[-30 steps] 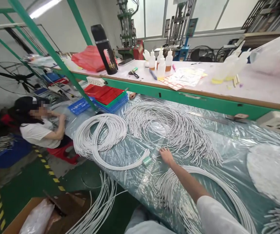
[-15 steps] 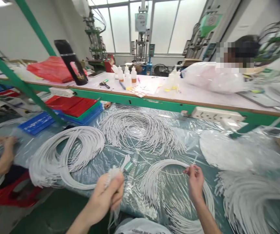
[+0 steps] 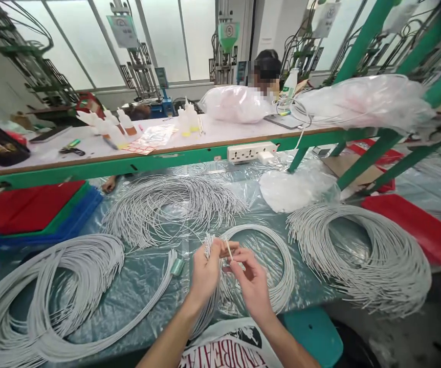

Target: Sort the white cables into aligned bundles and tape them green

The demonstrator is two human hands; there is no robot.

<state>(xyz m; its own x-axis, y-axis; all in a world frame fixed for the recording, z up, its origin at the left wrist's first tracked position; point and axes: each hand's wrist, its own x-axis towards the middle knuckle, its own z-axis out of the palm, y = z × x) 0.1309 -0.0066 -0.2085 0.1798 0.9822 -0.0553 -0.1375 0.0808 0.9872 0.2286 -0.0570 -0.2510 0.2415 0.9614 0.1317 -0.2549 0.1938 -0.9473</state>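
Observation:
My left hand (image 3: pixel 206 268) is closed around a bundle of thin white cables (image 3: pixel 208 312), whose cut ends poke up above the fist while the lengths hang toward my lap. Close beside it, my right hand (image 3: pixel 250 280) pinches a thin white cable end (image 3: pixel 229 250) between thumb and fingers; the rest of that piece is hidden. Behind both hands a coil of white cables (image 3: pixel 284 255) lies on the plastic-covered table. To the left, a cable bundle (image 3: pixel 153 301) carries a green tape wrap (image 3: pixel 177 267) near its end.
Larger cable coils lie at the left (image 3: pixel 86 271), centre back (image 3: pixel 178 204) and right (image 3: pixel 366 255). Red, green and blue trays (image 3: pixel 32 204) stand at left. A shelf (image 3: pixel 159 156) with bottles and a power strip (image 3: pixel 249 152) crosses behind; another person sits beyond it.
My view has turned to the right. My right hand has come across from the coil to meet my left hand, which still grips its bundle.

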